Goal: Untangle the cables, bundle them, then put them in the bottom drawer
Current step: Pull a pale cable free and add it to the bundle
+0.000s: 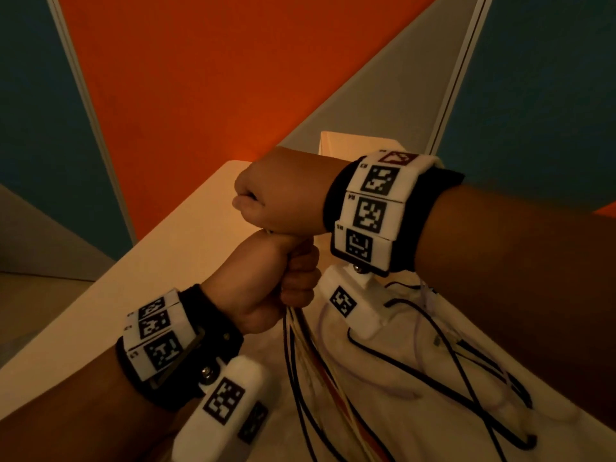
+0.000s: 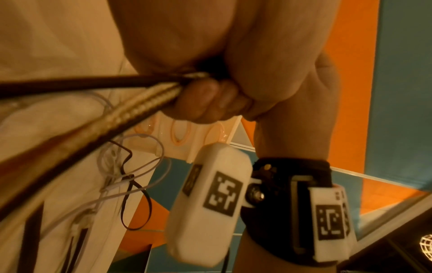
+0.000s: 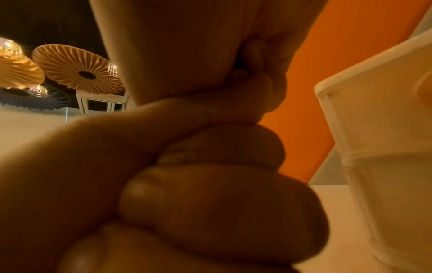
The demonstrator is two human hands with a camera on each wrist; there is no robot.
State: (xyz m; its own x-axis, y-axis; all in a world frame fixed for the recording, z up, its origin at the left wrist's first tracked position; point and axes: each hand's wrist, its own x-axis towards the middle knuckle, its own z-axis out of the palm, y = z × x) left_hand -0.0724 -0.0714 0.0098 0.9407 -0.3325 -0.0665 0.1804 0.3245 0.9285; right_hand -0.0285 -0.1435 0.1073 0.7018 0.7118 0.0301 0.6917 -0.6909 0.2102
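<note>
My two hands are stacked as fists above the white table (image 1: 186, 228). The left hand (image 1: 276, 281) grips a bundle of cables (image 1: 305, 358), black, white and braided beige, which hangs from the fist down to the table. In the left wrist view its fingers (image 2: 210, 99) curl round the black and braided cables (image 2: 131, 99). The right hand (image 1: 276, 191) sits directly on top of the left, closed round the bundle's upper end, which is mostly hidden. In the right wrist view its curled fingers (image 3: 259, 83) show no cable. Loose loops (image 1: 450, 355) trail to the right.
A white plastic drawer unit (image 1: 346, 141) stands at the table's far edge behind my right wrist, and fills the right side of the right wrist view (image 3: 378, 147). Orange and teal wall panels rise behind. The table's left edge (image 1: 100, 288) runs diagonally.
</note>
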